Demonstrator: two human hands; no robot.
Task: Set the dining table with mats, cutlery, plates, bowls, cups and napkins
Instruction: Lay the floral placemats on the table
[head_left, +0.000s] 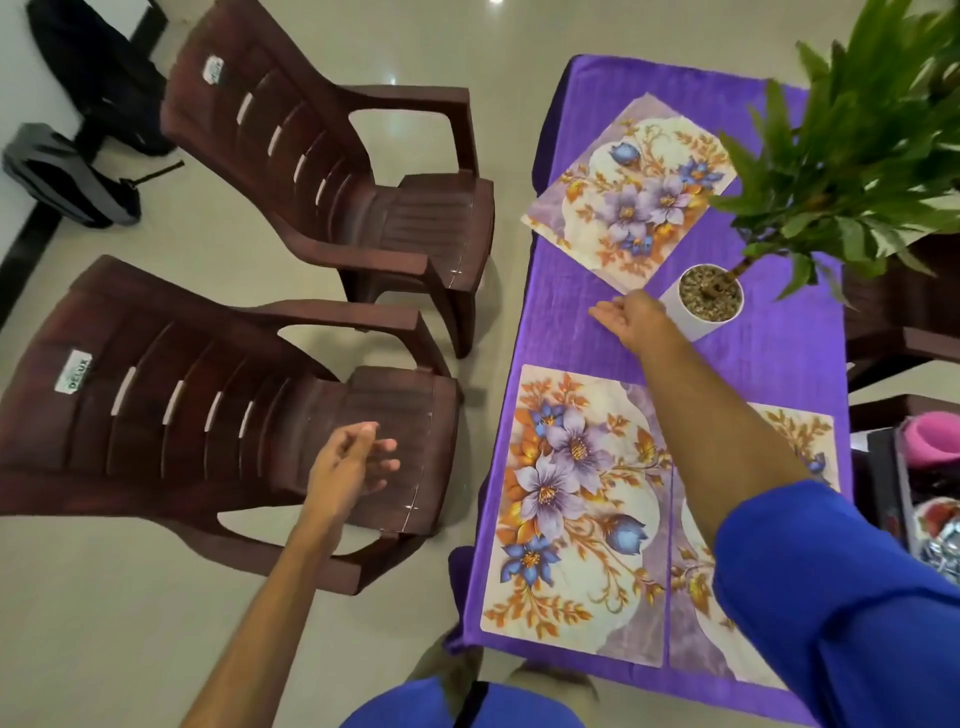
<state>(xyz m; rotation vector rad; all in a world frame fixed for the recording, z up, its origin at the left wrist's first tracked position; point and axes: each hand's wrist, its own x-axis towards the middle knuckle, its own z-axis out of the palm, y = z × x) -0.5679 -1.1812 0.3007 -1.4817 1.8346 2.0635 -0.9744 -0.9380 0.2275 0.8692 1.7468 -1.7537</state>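
Three floral mats lie on the purple tablecloth (779, 374). The far mat (631, 189) sits askew near the table's left edge. A near mat (571, 509) lies flat in front of me, and a second near mat (696, 613) beside it is partly hidden by my right arm. My right hand (631, 317) reaches over the cloth just below the far mat's near corner, fingers relaxed, holding nothing. My left hand (348, 462) hovers above the near chair's seat with loosely curled fingers, empty.
Two brown plastic chairs (332, 171) (171, 415) stand left of the table. A potted plant in a white pot (709, 301) sits mid-table, its leaves spreading over the right side. A box with pink and patterned items (930, 483) is at the right edge. Bags (62, 176) lie on the floor.
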